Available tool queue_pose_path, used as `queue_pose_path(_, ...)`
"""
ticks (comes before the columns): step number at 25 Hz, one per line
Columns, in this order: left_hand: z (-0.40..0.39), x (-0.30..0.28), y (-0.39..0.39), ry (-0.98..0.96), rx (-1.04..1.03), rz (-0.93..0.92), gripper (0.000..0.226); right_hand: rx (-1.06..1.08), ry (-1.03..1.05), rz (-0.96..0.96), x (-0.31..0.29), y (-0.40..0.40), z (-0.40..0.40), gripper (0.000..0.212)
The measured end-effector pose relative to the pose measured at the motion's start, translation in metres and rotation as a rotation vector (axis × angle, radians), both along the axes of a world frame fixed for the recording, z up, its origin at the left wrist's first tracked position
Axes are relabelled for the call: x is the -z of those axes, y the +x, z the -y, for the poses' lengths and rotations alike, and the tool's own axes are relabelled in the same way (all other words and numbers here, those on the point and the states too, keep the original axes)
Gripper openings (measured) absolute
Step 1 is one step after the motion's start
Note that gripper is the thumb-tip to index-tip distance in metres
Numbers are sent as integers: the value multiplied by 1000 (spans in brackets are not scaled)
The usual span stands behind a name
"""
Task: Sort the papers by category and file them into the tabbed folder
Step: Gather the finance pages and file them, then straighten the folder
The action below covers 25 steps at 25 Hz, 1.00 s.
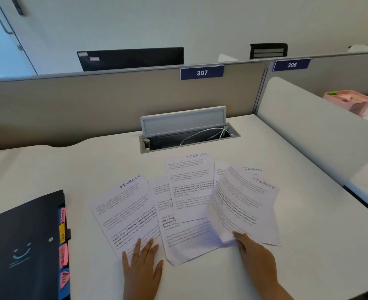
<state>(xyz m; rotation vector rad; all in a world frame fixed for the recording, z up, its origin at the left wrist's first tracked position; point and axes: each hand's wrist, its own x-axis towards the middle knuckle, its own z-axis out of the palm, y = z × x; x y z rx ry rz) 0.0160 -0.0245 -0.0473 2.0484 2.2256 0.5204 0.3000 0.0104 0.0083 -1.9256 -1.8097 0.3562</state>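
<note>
Several printed sheets headed "FINANCE" lie fanned out across the white desk [222, 282]. My left hand [143, 269] rests flat, fingers spread, on the bottom edge of the leftmost sheet [127, 211]. My right hand [254, 254] pinches the lower corner of the rightmost sheet [241, 204], which curls up off the desk. A middle sheet [189, 182] lies on top of the others. The dark tabbed folder [21, 245] lies closed at the left, with pink, yellow and blue tabs [63, 243] along its right edge.
An open cable hatch [187, 135] with a white cable sits behind the papers. Grey partitions [92, 100] with labels 307 and 306 bound the desk at the back; a white side panel [308, 131] stands on the right. A pink box [349, 100] lies beyond it.
</note>
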Motion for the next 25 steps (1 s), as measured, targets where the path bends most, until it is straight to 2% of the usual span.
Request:
queue_pose_path(3, -11, -26, 10, 27, -127, 232, 51, -148, 30, -48, -3, -8, 3, 25)
queue_pose_path(4, -22, -47, 16, -49, -236, 485, 44, -190, 81, -17, -3, -14, 6, 25)
queue_pose_path(5, -32, -67, 21, -196, -323, 834, 41, -262, 91, 18, -1, -22, 10, 13)
queue_pose_path(6, -40, -82, 24, -369, -393, 1128, 42, -374, 85, 37, 2, -29, 12, 17)
queue_pose_path(7, -46, -91, 22, -483, -411, 1296, 47, -497, 58, 39, -1, -35, 13, 37)
queue_pose_path(8, -50, -98, 20, -539, -404, 1355, 52, -567, 52, 53, 2, -39, 14, 47)
queue_pose_path(10, -55, -101, 14, -579, -393, 1352, 57, -618, 92, 111, 3, -42, 15, 49)
queue_pose_path(13, -51, -98, 13, -645, -401, 1301, 39, -616, -35, -71, -8, -50, 16, 34)
queue_pose_path(14, -49, -96, 13, -651, -421, 1300, 36, -539, -82, -144, -13, -48, 10, 30)
queue_pose_path(16, -48, -95, 17, -617, -498, 1342, 41, -496, -45, -77, -16, -46, 5, 30)
queue_pose_path(18, -48, -94, 21, -593, -541, 1335, 38, -490, -147, 30, -9, -43, 7, 41)
queue_pose_path(19, -47, -94, 23, -591, -520, 1278, 30, -508, -211, -20, -15, -42, 5, 54)
queue_pose_path(20, -46, -94, 26, -589, -480, 1209, 21, -499, -186, 63, -11, -40, 4, 59)
queue_pose_path(22, -46, -92, 30, -559, -402, 1087, 17, -445, -306, -148, -14, -38, 4, 45)
queue_pose_path(23, -46, -94, 31, -526, -387, 1069, 18, -389, -261, -247, -12, -34, 5, 47)
queue_pose_path(25, -46, -98, 32, -447, -369, 1086, 16, -206, -177, -306, -8, -31, -3, 39)
